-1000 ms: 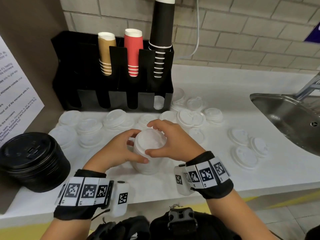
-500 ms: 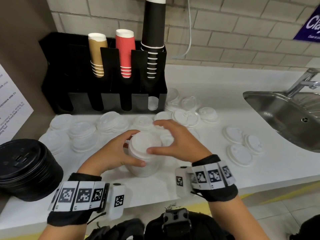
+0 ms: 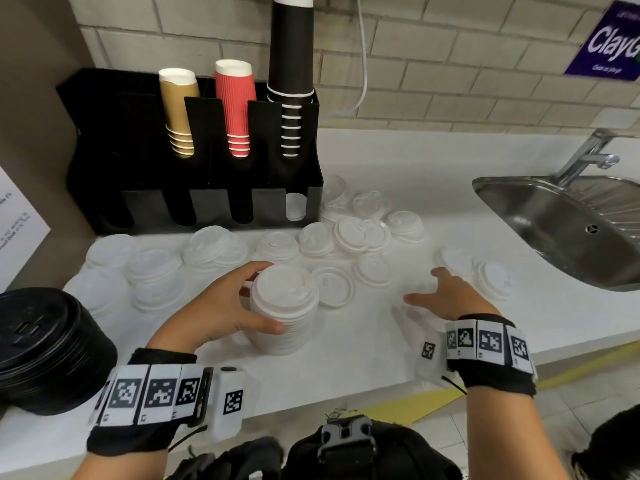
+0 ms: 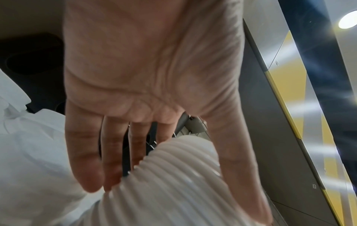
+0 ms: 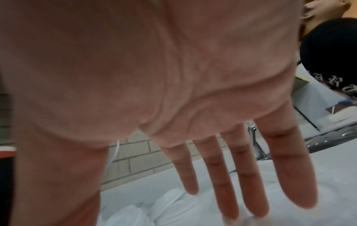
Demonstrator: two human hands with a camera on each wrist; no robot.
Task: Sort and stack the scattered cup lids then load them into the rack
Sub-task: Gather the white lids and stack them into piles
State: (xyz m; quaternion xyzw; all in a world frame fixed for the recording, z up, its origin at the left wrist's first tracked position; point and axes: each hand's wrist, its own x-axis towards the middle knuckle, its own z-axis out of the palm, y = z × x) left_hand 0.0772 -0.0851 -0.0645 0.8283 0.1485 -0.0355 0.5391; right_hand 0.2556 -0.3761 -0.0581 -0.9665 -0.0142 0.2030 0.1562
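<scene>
The white worktop [image 3: 381,348] fills the middle of the frame, with the black rack [image 3: 194,202] at upper left. At centre stands the tall stack of white lids [image 3: 284,310]; the left hand [image 3: 211,310] wraps it, grip curled wide around its ribbed side. The left wrist view shows fingers [image 4: 85,160] pressed against those ridges. Right of centre, the right hand [image 3: 446,296] hovers spread above loose lids [image 3: 491,275], holding nothing.

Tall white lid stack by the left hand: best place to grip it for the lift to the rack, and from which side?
Probably the ribbed side wall of the tall white lid stack, low to mid height, approached from its left, where the left hand already cups it. It stands upright, and the nested rims give fingers purchase; a hold at the top alone would likely lift off only the upper lids.
</scene>
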